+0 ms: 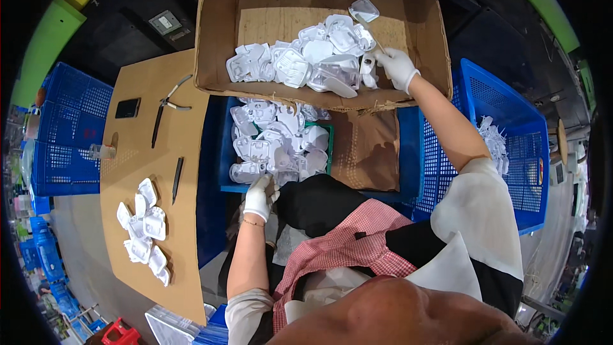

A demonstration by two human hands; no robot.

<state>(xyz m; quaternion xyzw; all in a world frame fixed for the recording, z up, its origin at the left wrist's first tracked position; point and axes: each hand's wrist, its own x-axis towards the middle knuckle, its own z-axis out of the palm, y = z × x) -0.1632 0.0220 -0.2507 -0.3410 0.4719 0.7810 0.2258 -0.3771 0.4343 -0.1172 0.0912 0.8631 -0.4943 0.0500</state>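
My right hand (397, 69), in a white glove, reaches into the cardboard box at the far side. Its fingers are pinched at the end of a thin pale stick (373, 35), which runs up to a translucent plastic piece (364, 9). Beside it lies a heap of white moulded plastic parts (292, 68). My left hand (258, 198), gloved too, is closed near the front edge of the blue crate (408, 153) under the box. More white plastic parts (268, 144) fill that crate's left side. Whatever the left fingers hold, if anything, is hidden.
A cardboard-topped table (128, 153) at left bears several white parts (145, 229), pliers (167, 101), a dark pen-like tool (177, 179), and a phone (128, 108). At right, a blue basket (527, 140) holds white scraps (493, 144). Another blue basket (70, 131) stands at far left.
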